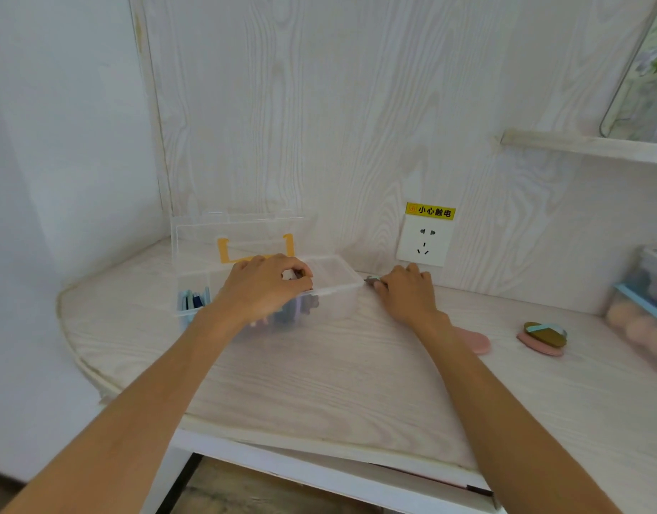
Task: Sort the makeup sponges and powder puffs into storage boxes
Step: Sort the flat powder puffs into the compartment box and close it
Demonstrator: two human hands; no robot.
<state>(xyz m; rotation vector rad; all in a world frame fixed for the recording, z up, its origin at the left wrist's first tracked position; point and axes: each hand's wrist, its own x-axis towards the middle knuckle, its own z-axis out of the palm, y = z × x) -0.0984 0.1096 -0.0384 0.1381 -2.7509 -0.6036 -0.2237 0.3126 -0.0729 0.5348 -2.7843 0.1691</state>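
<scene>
Powder puffs (542,337) lie stacked near my right on the desk (319,383). Further in, my left hand (262,287) curls over the clear storage box (334,287), pinching something small; right hand (406,293) pinches a thin item beside its corner.

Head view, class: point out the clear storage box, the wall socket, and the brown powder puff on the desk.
clear storage box (338,291): head view, front right rim.
wall socket (425,241): head view, middle of the white plate.
brown powder puff (543,333): head view, its brown top face.
</scene>
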